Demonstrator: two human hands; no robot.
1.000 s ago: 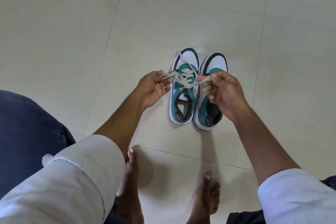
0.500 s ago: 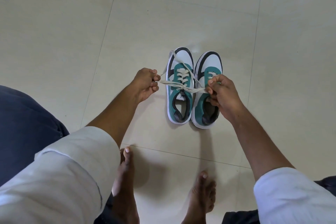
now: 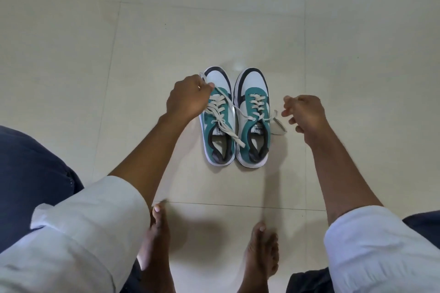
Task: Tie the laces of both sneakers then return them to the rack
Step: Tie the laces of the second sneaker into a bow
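Observation:
Two teal, white and black sneakers stand side by side on the tiled floor, toes pointing away from me. My left hand (image 3: pixel 188 97) is closed on one end of the cream lace (image 3: pixel 220 112) of the left sneaker (image 3: pixel 217 140), beside its toe. The lace's other end lies loose across the collar toward the right sneaker (image 3: pixel 253 131). My right hand (image 3: pixel 303 114) hovers just right of the right sneaker, fingers apart and empty. That shoe's lace end (image 3: pixel 277 123) trails onto the floor below my fingers.
Pale floor tiles (image 3: pixel 142 31) surround the shoes. My two bare feet (image 3: pixel 156 240) stand near the bottom, with my knees in dark trousers at both lower corners. No rack is in view.
My right hand has let go of the left sneaker's lace and moved off to the right. My left hand has shifted up toward the toe, keeping its lace end. The lace has gone slack.

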